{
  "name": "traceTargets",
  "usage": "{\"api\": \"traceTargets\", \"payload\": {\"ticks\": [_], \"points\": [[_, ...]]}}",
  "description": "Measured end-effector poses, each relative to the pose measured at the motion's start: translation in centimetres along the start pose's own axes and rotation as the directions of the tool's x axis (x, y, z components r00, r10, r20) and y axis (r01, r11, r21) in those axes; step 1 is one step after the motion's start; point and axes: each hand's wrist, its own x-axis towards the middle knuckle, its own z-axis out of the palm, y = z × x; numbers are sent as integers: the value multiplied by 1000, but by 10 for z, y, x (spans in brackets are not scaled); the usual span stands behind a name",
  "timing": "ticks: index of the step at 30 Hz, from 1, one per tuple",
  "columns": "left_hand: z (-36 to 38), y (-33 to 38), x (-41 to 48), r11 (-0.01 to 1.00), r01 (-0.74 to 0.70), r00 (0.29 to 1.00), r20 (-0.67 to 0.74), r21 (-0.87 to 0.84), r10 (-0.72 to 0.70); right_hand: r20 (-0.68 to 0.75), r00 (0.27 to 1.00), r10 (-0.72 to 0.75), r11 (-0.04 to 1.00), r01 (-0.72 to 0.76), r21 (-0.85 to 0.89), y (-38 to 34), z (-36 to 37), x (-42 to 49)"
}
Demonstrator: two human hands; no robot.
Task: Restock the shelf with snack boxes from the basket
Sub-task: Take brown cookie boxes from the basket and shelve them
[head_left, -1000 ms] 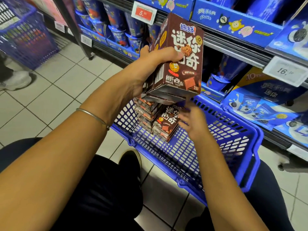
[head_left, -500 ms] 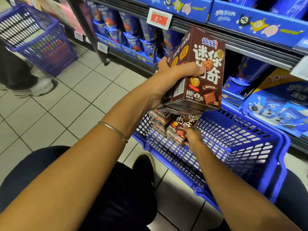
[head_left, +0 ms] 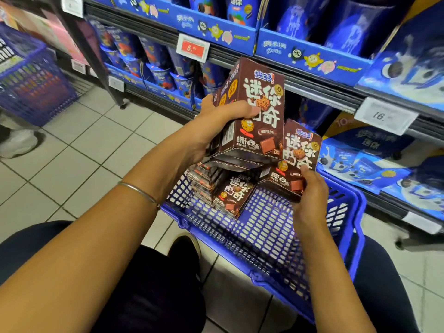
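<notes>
Crouched over a blue basket (head_left: 264, 239) on a supermarket aisle floor, before a shelf (head_left: 322, 92) stocked with blue biscuit packs (head_left: 360, 164). Clamped a bundle of brown snack boxes (head_left: 262, 131) in the left hand (head_left: 223, 118), with the thumb curled across the front panel and the fingers wrapped behind. Held it above the basket, just short of the shelf rail. Pinched a single further box (head_left: 300, 150) by its lower end in the right hand (head_left: 312, 186), upright and just beside the bundle's right edge. Left a short stack of the same boxes (head_left: 230, 195) leaning in the basket's far left corner. Had yet to set the held boxes on the shelf; showed no open slot for brown boxes anywhere in view.

Looked most at risk in the left hand: carried several boxes in one span, fanned apart at their lower ends, and likely to slide out into the basket or onto the tiles (head_left: 84, 152) if loosened to take in one more. Risked tipping the single box too, gripped low and top-heavy. Could also have knocked the price tag (head_left: 193, 48) or the blue cups (head_left: 163, 78) on the way in, with both hands full and no finger free to steady anything.
</notes>
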Motion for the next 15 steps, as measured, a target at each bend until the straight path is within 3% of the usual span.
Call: {"api": "traceTargets", "payload": {"ticks": [4,7,15], "points": [[3,4,-1,999,-38,999,3,2,38,98,992,-83,977,62,202,-57,-2,-14],[7,2,0,999,-33,999,3,3,33,216,972,-91,966,33,258,-80,3,-24],[18,-5,4,1000,-19,998,58,13,19,334,943,4,1000,-13,23,-91,32,-35]]}}
